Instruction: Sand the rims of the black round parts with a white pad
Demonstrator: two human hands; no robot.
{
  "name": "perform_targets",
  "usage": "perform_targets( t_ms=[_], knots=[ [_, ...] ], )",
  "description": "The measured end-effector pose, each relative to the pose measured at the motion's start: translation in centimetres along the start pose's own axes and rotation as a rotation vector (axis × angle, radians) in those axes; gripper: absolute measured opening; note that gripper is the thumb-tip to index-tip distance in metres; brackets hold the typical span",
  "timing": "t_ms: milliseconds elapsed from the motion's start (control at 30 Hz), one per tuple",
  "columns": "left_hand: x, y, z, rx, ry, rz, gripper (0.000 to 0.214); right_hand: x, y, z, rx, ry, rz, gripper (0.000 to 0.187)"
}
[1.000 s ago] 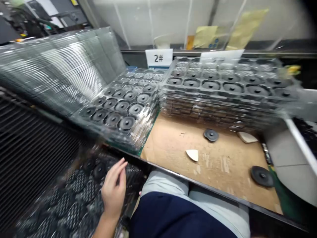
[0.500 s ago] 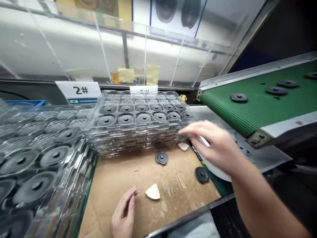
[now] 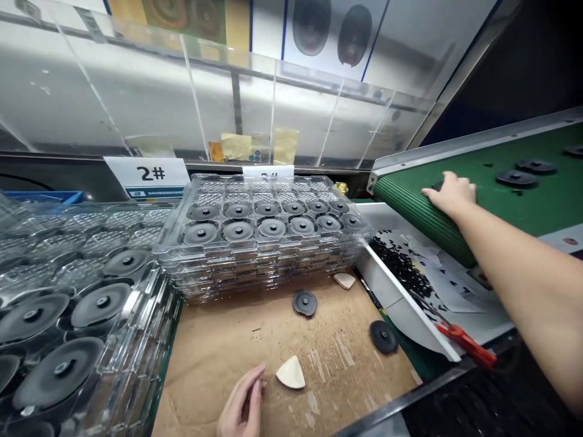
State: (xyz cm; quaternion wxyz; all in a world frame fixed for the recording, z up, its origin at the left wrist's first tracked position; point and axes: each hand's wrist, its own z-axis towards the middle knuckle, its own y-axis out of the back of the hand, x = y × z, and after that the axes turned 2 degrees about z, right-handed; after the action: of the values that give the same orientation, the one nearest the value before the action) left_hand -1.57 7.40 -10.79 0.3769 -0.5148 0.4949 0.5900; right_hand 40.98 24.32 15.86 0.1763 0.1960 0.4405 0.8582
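my left hand [image 3: 241,408] flat on cardboard [image 3: 218,346], fingers loose and empty, cream wedge [image 3: 290,374] just beside fingertips [image 3: 257,375], tip pointing away from me, right hand [image 3: 450,193] on green belt [image 3: 505,209], grip unclear

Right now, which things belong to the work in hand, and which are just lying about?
In hand: right hand on the green belt; black discs on that belt; stacked trays of discs.
Lying about: pale wedge beside the left hand; two loose discs on the cardboard; red-handled tool; 2# sign.
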Motion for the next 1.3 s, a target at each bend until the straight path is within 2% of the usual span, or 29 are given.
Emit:
perform_targets(
  t_ms=[100,167,200,267,300,333,367,400,433,467,500,567,600,767,900,1033,1167,1300],
  knots=[
    [-0.9,0.5,0.2,0.042,0.104,-0.094,0.027,1.5,0.4,-0.7,-0.042,0.032,0.119,0.049],
    [-1.5,0.7,0.4,0.071,0.196,-0.157,0.029,3.2,1.2,-2.2,0.031,0.120,0.217,0.059],
    [-1.9,0.7,0.3,0.073,0.234,-0.181,0.030,4.1,1.8,-3.6,0.121,0.211,0.272,0.061],
    [-3.2,0.3,-0.1,0.056,0.298,-0.236,0.031,5.9,3.0,-7.9,0.347,0.447,0.381,0.054],
    [-4.1,0.0,-0.5,0.057,0.334,-0.281,0.032,6.7,3.5,-10.7,0.476,0.684,0.462,0.056],
    [-5.2,-0.5,-0.9,0.059,0.367,-0.344,0.035,7.3,3.9,-13.7,0.530,0.878,0.568,0.062],
    [-6.4,-1.1,-1.4,0.083,0.401,-0.406,0.038,7.9,4.2,-16.9,0.615,0.991,0.616,0.065],
    [-7.6,-1.7,-1.8,0.150,0.460,-0.508,0.042,8.3,4.3,-19.9,0.698,1.057,0.637,0.067],
    [-8.8,-2.3,-2.2,0.306,0.628,-0.775,0.043,8.5,4.2,-22.8,0.779,1.108,0.667,0.074],
    [-9.9,-2.7,-2.4,0.444,0.778,-0.986,0.045,8.5,3.9,-25.2,0.804,1.142,0.727,0.080],
    [-10.8,-3.1,-2.6,0.510,0.897,-1.145,0.046,8.4,3.5,-27.3,0.825,1.192,0.724,0.086],
    [-11.9,-3.5,-2.8,0.525,1.023,-1.352,0.047,7.7,2.5,-30.3,0.778,1.168,0.716,0.097],
    [-12.2,-3.5,-2.8,0.515,1.042,-1.395,0.048,7.1,2.0,-31.3,0.752,1.107,0.710,0.100],
    [-12.9,-2.9,-3.5,0.487,0.935,-1.407,0.051,5.1,1.5,-34.3,0.716,0.663,0.837,0.088],
    [-13.6,-2.9,-4.1,0.455,0.869,-1.383,0.048,5.4,2.1,-35.6,0.741,0.470,0.919,0.071],
    [-13.8,-3.1,-4.4,0.468,0.825,-1.375,0.043,6.1,2.5,-35.9,0.729,0.433,0.954,0.057],
    [-13.8,-3.0,-4.5,0.441,0.819,-1.365,0.039,6.4,2.6,-35.9,0.722,0.418,0.974,0.055],
    [-13.8,-2.8,-4.6,0.414,0.826,-1.345,0.037,6.5,2.6,-35.9,0.728,0.480,0.964,0.059]
  ],
)
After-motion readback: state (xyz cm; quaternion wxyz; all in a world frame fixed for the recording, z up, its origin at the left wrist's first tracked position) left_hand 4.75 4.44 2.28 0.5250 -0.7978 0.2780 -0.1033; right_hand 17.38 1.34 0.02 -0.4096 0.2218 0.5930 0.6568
